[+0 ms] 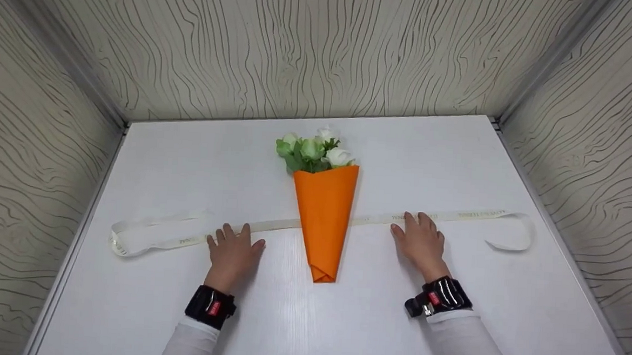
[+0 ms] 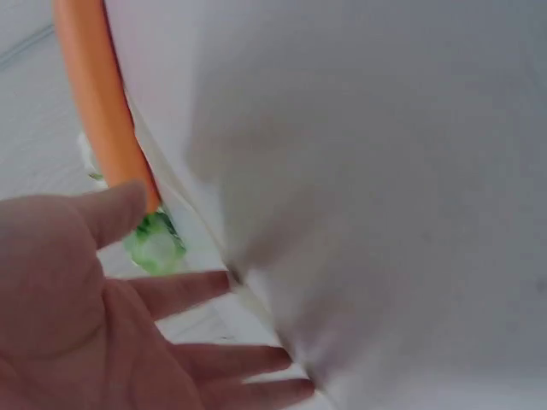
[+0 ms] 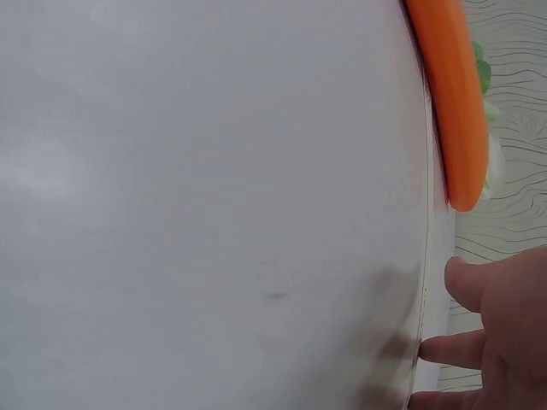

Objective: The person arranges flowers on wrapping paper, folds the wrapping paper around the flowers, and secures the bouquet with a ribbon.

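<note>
An orange paper wrap [image 1: 325, 216] lies mid-table, holding a bouquet of white and pale green roses [image 1: 313, 149] that show at its wide top. Beneath the wrap runs a long pale ribbon [image 1: 275, 225] with printed lettering, extending to both sides. To the left of the wrap, my left hand [image 1: 233, 257] rests its spread fingertips on the ribbon. My right hand [image 1: 421, 245] touches the ribbon on the other side, its fingers extended. In the left wrist view the fingertips [image 2: 224, 282] meet the ribbon's edge; in the right wrist view fingertips [image 3: 427, 348] do likewise.
The white table [image 1: 265, 326] carries all of this. Its back edge meets a wood-grain patterned wall [image 1: 311, 53], with similar panels at left and right. The ribbon's left end [image 1: 123, 243] and right end [image 1: 524, 237] curl back in loops.
</note>
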Demonstrator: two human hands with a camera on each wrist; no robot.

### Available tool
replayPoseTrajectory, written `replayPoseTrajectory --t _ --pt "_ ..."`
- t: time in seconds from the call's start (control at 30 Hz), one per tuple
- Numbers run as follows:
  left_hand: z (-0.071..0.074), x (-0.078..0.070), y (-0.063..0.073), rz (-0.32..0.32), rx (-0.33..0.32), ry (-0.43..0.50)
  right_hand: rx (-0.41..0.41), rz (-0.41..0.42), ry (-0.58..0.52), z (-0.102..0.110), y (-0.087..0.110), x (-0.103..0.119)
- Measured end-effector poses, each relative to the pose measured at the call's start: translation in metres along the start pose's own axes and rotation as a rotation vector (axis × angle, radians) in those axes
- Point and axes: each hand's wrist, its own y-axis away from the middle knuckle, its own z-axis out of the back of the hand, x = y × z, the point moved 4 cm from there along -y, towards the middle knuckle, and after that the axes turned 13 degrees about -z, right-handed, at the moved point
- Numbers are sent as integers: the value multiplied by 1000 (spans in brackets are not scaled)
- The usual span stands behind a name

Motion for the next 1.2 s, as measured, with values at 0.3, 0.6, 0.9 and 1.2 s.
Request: replayPoseTrajectory --t 0.3,0.6,0.9,1.2 --pt "-7 21 -13 -34 9 18 -17 -11 2 -2 -4 0" --pt "0 42 -18 -77 -52 124 -39 -17 -71 6 -11 -8" --pt "32 108 4 344 -269 272 -41 -332 -236 42 -35 -70" --pt "28 150 14 545 -137 375 37 -548 -305 46 -49 -112"
